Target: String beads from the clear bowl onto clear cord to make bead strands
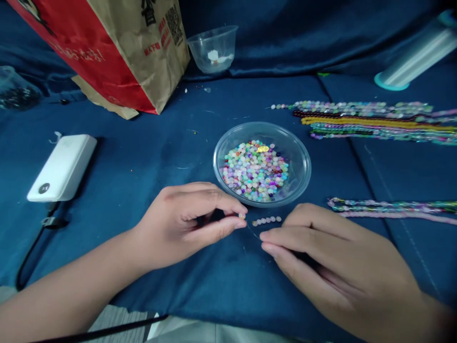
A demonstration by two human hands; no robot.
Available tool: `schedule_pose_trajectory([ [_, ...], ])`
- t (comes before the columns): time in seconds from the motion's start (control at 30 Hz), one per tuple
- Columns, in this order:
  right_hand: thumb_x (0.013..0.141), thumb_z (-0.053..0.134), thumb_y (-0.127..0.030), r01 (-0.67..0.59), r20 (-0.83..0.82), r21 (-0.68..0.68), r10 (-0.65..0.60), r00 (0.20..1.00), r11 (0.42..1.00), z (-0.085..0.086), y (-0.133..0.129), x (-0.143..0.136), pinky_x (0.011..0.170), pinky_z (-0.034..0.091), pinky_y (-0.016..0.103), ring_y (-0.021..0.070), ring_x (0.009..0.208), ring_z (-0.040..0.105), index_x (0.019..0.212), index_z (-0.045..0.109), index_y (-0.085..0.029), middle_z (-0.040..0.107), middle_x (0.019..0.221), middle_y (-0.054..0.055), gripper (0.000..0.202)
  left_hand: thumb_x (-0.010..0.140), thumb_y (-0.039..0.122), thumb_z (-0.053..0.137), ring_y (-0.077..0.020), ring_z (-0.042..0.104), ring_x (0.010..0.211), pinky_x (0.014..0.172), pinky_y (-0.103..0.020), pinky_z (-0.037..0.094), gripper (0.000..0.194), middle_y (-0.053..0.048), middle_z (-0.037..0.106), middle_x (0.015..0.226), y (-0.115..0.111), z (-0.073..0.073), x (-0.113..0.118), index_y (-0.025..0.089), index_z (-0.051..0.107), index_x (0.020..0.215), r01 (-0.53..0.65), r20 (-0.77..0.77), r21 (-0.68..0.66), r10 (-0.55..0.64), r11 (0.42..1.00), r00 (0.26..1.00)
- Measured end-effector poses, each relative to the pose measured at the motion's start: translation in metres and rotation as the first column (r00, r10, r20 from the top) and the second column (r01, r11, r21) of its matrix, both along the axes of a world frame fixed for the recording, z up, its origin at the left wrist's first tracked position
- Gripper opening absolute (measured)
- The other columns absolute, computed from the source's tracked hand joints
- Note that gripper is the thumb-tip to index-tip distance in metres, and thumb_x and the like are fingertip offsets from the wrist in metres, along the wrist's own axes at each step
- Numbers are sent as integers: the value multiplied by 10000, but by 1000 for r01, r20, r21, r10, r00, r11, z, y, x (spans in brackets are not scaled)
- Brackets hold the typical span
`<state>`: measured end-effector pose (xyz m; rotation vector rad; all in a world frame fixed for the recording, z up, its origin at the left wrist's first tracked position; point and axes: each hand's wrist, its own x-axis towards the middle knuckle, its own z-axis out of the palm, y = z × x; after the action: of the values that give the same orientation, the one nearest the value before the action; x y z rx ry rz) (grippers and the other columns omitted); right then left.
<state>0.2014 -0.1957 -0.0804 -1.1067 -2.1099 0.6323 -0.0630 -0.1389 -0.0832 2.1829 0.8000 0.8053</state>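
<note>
Between the thumb and forefinger of my left hand (194, 219) is a small pale yellowish bead (242, 216). My right hand (332, 262) pinches a thin clear thread (254, 232), whose other end reaches toward that bead; whether it passes through the hole is too small to tell. Just above the right fingertips, a short row of pale pink beads (267, 220) lies on the cloth, with a yellowish one at its left end. Behind both hands stands a round clear plastic bowl (302, 183), holding many mixed coloured beads (250, 171) and a gold piece (263, 148).
Bead strands (371, 121) lie at the right, with more strands (392, 209) nearer. A white power bank (66, 164) with a black cable is at left. Behind stand a paper bag (143, 52), a clear cup (214, 47) and a clear cylinder (414, 59). Blue cloth (160, 152) covers the table.
</note>
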Motion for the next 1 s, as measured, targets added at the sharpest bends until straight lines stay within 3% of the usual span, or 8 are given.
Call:
schedule_pose_trajectory([
  [0.27, 1039, 669, -120, -53, 3, -17, 53, 999, 998, -3, 0, 5, 773, 613, 190, 101, 806, 748, 1081, 829, -237, 779, 912, -10, 203, 1017, 148, 821, -132, 823, 934, 930, -228, 648, 160, -22, 873, 1066, -3, 2, 1, 178, 802, 1174, 71, 37, 15, -72, 997, 997],
  [0.63, 1069, 627, -128, -99, 15, -17, 100, 995, 995, -2, 2, 5, 718, 588, 255, 135, 764, 723, 1062, 818, -231, 767, 881, 1, 217, 1042, 157, 794, -146, 830, 919, 911, -246, 668, 138, -24, 880, 1061, -2, 0, 1, 198, 800, 1173, 75, 24, 18, -75, 997, 997],
  [1.0, 997, 705, -82, -71, -86, -123, 61, 994, 990, 2, 0, 3, 708, 589, 159, 77, 751, 721, 1020, 834, -234, 758, 865, -33, 200, 1024, 134, 810, -142, 838, 957, 946, -259, 665, 147, -32, 882, 1079, -1, 2, 0, 174, 802, 1166, 97, 46, 9, -97, 995, 994],
])
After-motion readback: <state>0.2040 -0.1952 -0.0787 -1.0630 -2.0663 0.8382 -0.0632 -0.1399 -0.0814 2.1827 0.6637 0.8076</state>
